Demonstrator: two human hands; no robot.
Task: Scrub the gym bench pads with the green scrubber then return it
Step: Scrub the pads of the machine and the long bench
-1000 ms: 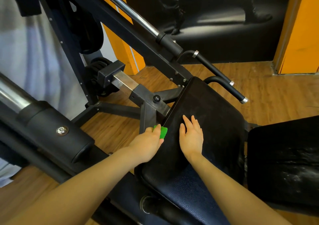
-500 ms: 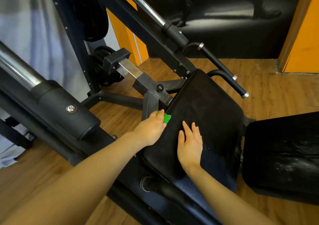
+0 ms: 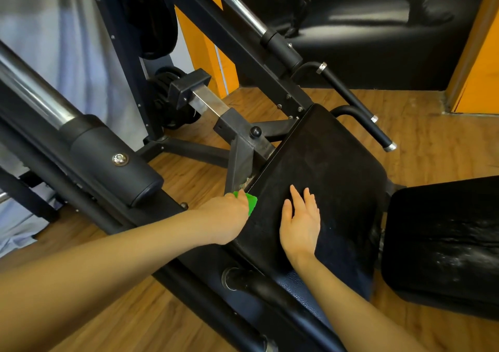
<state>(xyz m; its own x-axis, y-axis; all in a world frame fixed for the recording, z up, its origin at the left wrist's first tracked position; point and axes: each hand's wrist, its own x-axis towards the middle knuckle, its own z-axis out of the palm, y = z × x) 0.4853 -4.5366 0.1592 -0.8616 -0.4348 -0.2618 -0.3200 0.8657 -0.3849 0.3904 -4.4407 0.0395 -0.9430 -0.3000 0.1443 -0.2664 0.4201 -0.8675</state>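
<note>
Scrubbing the bench pad's left edge

The left hand point(image 3: 226, 216) grips the green scrubber point(image 3: 249, 201) against the left edge of the bench pad point(image 3: 332, 168); the right hand point(image 3: 301, 223) lies flat, fingers straight, on it.

Green scrubber point(image 3: 251, 202) against black pad point(image 3: 324, 173) edge

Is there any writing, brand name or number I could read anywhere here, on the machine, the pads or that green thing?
None: no readable text shows.
The bench pad is plain black.
The green scrubber in the left hand shows no label.
The dark wall poster shows a figure only, with no words visible.
</note>
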